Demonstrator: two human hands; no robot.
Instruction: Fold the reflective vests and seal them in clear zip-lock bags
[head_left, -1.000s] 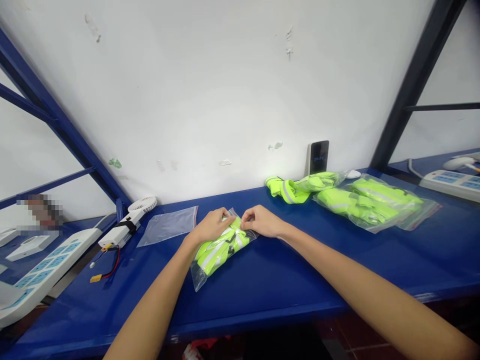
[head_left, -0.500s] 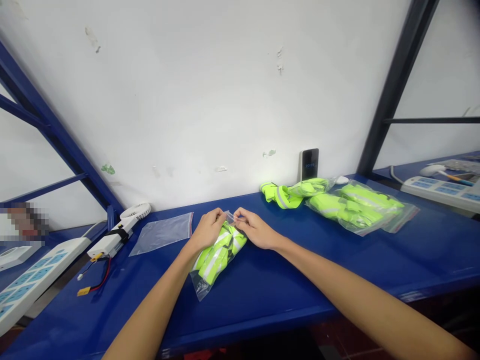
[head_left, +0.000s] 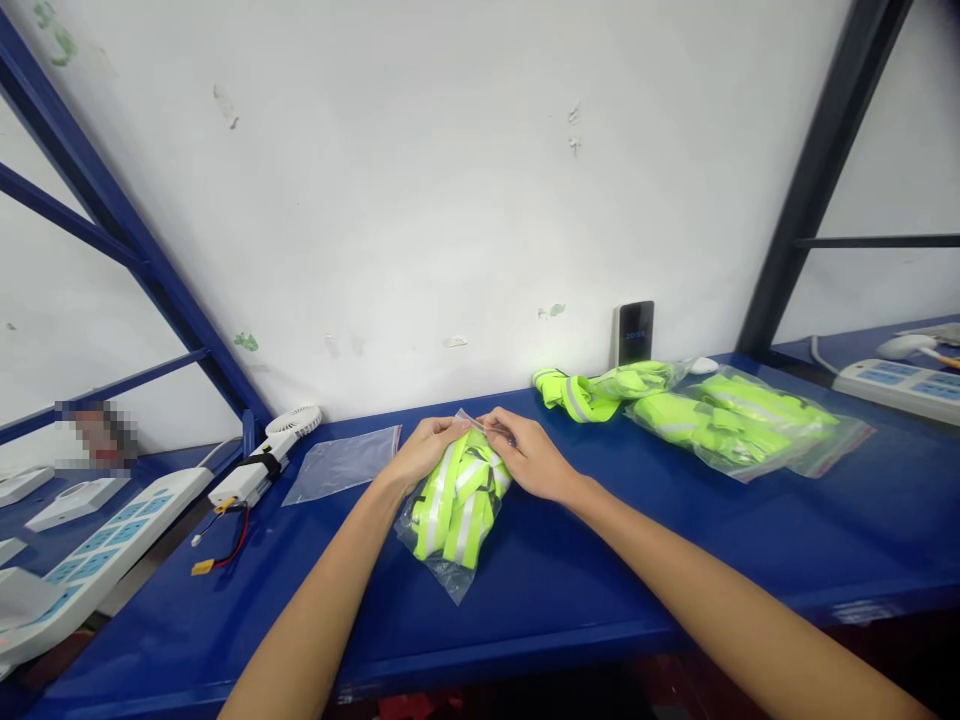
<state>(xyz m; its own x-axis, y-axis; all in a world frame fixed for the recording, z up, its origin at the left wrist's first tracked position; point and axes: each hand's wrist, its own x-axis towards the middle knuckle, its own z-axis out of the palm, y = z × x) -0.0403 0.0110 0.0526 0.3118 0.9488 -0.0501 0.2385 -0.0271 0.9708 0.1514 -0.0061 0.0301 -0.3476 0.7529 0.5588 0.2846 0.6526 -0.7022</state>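
Folded inside a clear zip bag (head_left: 454, 583) is a neon yellow-green reflective vest (head_left: 459, 500) with silvery stripes. Both my hands pinch the bag's zip edge at the top. My left hand (head_left: 426, 450) is closed on the left part of that edge, and my right hand (head_left: 531, 455) is closed on the right part. The bag's lower end points toward me over the blue table. To the left of my left hand, a flat zip bag (head_left: 345, 463) with a red line along its edge lies on the table.
Bagged reflective vests (head_left: 739, 415) lie at the right, beside a loose neon strap piece (head_left: 574, 393). A phone-like device (head_left: 635, 332) leans on the wall. At the left are a white handheld fan (head_left: 294, 420), a yellow connector (head_left: 202, 567) on wires and a power strip (head_left: 142, 540).
The camera view has shifted slightly. The bag with the vest has turned, so more of its front faces me. My right fingers have moved further across the zip edge.
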